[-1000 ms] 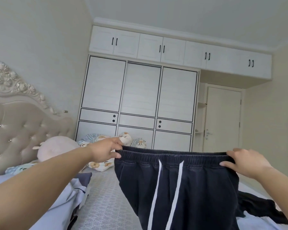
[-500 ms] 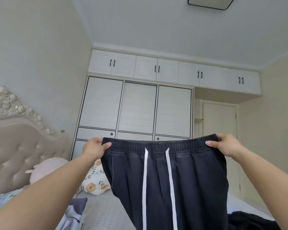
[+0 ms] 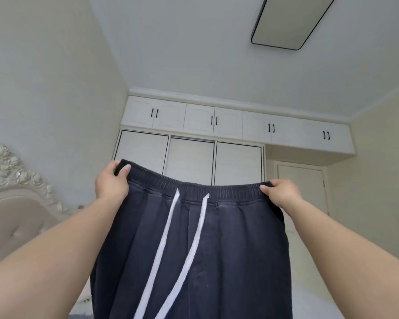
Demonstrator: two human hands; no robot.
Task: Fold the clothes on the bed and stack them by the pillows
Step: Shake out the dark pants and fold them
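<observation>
Up high: dark navy cotton trousers (image 3: pixel 194 245) with white drawstrings (image 3: pixel 168 231), no readable label.
My left hand (image 3: pixel 112 184) and right hand (image 3: pixel 280 193) pinch the waistband corners before the white wardrobe (image 3: pixel 191 157).

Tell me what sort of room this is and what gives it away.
Most likely a bedroom. A padded beige headboard with carved cream roses stands at the left, a white built-in wardrobe with sliding doors and top cupboards fills the far wall, and both hands hold up dark navy drawstring trousers.
</observation>
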